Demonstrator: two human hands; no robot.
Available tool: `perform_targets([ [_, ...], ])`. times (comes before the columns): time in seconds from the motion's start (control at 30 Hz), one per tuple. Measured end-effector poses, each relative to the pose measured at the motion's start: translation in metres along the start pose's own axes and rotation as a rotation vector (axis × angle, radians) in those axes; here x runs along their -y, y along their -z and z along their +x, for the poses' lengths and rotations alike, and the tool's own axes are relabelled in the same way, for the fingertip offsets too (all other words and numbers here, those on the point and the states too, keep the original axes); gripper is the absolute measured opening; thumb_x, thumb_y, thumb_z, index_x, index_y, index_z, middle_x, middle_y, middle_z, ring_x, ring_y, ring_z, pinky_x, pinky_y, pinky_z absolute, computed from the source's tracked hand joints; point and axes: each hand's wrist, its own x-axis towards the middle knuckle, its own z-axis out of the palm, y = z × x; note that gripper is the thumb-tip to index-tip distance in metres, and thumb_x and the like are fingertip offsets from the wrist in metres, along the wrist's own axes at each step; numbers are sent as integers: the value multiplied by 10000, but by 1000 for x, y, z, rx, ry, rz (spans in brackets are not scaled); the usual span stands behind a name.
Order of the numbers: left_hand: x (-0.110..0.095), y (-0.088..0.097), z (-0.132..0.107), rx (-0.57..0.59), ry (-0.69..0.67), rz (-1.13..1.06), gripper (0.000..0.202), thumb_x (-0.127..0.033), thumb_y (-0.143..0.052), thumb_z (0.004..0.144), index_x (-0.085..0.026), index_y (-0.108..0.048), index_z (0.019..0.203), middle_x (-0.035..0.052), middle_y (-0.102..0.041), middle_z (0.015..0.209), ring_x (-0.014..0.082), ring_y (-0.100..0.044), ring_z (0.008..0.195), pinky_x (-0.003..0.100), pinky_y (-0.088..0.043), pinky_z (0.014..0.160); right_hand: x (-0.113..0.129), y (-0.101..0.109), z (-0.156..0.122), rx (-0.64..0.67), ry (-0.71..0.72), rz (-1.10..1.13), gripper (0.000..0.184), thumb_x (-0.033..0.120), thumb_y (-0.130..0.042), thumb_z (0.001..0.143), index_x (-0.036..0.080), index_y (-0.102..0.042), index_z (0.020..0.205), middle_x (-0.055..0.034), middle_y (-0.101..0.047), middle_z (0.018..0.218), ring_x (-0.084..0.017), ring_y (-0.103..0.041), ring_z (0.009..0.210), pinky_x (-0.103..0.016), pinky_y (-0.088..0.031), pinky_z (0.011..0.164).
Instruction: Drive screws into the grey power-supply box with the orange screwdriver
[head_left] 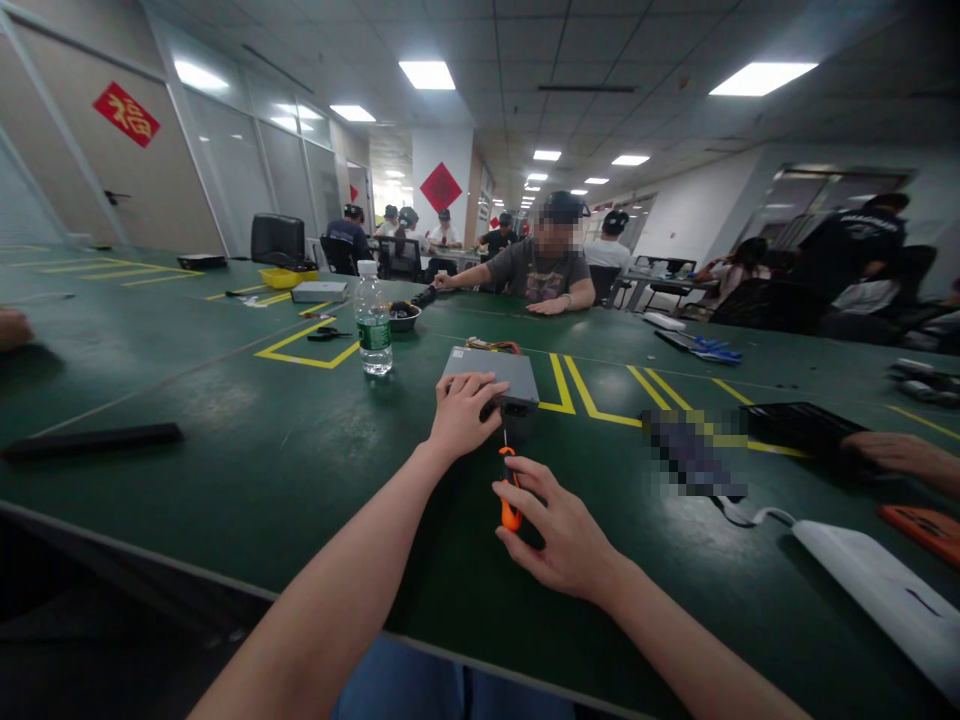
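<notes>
A grey metal computer power supply [504, 369] lies on the green table in front of me, its bundle of coloured cables at the far side. My left hand [466, 412] holds it, fingers on top and thumb against the near side. An orange and black screwdriver [510, 505] stands nearly in line with the near face, its shaft pointing at the box. My right hand [559, 530] grips its handle loosely between fingers and thumb. Whether the tip sits in a screw is too small to tell.
A water bottle [374, 325] stands left of the box, with a metal bowl [403, 317] behind. A black bar [97, 440] lies at left. On the right are a white power strip [877, 590] and another person's hand [911, 458]. Opposite sits a person [544, 270].
</notes>
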Motion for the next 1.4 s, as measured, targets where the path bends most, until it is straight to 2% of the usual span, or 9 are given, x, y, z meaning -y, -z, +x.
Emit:
perform_targets([
  [0.13, -1, -1, 0, -10, 10, 5, 335, -288, -528, 791, -338, -552, 1122, -14, -558, 1206, 210, -437, 1134, 414, -218, 978, 1, -1, 3, -49, 57, 11, 335, 262, -468, 847, 146, -442, 1161, -196, -441, 1282, -226, -575, 978, -365, -510, 775],
  [0.3, -3, 0, 0, 6, 19, 11, 326, -288, -529, 790, -341, -558, 1111, -20, -548, 1226, 208, -431, 1145, 410, -214, 986, -1, -8, 10, -176, 110, 38, 292, 303, -505, 850, 159, -430, 1093, -172, -556, 1144, -242, -587, 964, -379, -512, 761],
  [0.57, -2, 0, 0, 14, 28, 6, 303, -292, -503, 804, -331, -564, 1098, -20, -547, 1222, 209, -430, 1136, 410, -210, 989, -3, -2, 8, -48, 58, 92, 377, 300, -389, 900, 165, -388, 1253, -176, -405, 1274, -253, -466, 1141, -393, -465, 861],
  [0.63, 0, 0, 0, 19, 15, 1, 312, -286, -501, 804, -333, -559, 1107, -21, -549, 1216, 208, -428, 1134, 409, -209, 987, -2, -2, 9, -50, 77, 56, 351, 288, -399, 899, 156, -413, 1224, -181, -428, 1257, -251, -490, 1114, -385, -472, 843],
  [0.83, 3, -1, 1, 5, 9, -15, 316, -273, -515, 790, -330, -561, 1097, -24, -565, 1191, 203, -433, 1122, 408, -188, 993, -1, -5, 10, -192, 87, 21, 287, 336, -531, 848, 164, -439, 1058, -172, -553, 1146, -229, -590, 955, -362, -508, 755],
  [0.97, 5, 0, 2, 30, 6, -18, 325, -274, -519, 783, -336, -561, 1099, -28, -569, 1190, 207, -432, 1122, 410, -184, 996, 1, -3, 11, -106, 37, 59, 334, 383, -487, 861, 165, -423, 1106, -166, -536, 1178, -241, -569, 1017, -376, -507, 782],
  [1.07, 5, 0, 3, 24, 6, -18, 320, -276, -521, 781, -334, -565, 1093, -32, -568, 1191, 207, -429, 1126, 409, -182, 998, 3, -1, 13, -29, 76, 15, 368, 334, -436, 881, 144, -420, 1196, -175, -503, 1215, -247, -545, 1053, -381, -493, 810],
  [1.27, 4, 1, 2, 27, 1, -16, 309, -299, -518, 798, -337, -562, 1101, -29, -561, 1201, 201, -426, 1127, 405, -192, 995, 0, -7, 12, -43, 147, -38, 305, 310, -472, 875, 129, -492, 1120, -162, -542, 1199, -221, -567, 998, -363, -483, 819],
  [1.4, 4, 1, 3, 21, -5, -19, 294, -305, -496, 820, -338, -560, 1106, -26, -563, 1196, 199, -430, 1124, 406, -198, 988, 1, -8, 13, -13, 107, 18, 348, 382, -475, 876, 123, -486, 1107, -157, -561, 1167, -226, -564, 1011, -371, -491, 830],
])
